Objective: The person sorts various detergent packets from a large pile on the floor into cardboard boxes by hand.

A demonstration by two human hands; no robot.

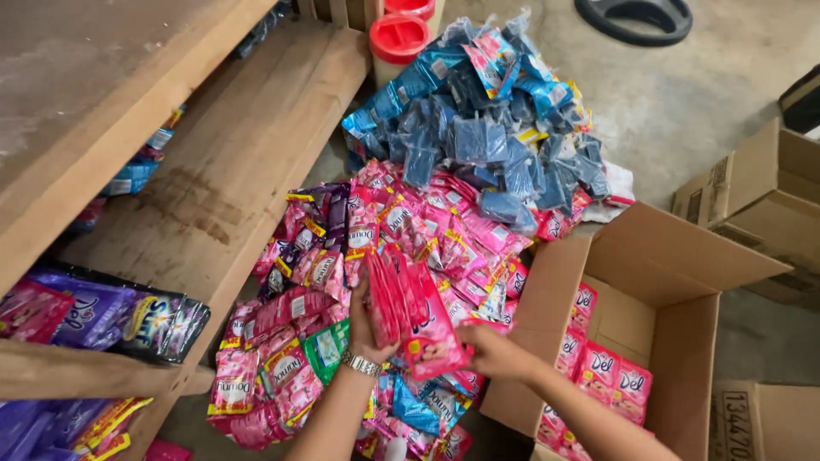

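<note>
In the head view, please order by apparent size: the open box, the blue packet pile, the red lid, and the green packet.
1. Open box and blue packet pile: they look alike, and the box is nearer, so no ranking.
2. Red lid.
3. Green packet, slightly smaller, partly covered.

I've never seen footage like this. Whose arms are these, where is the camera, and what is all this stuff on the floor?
The camera sits on a person's head and looks down, so the two bare arms are that person's own. The left hand, with a wristwatch, grips a bunch of pink sachets. The right hand touches one pink sachet at that bunch. Below lies a heap of pink sachets, with blue packets piled behind. At right stands an open cardboard box holding more pink sachets. At left are wooden shelves.
</note>
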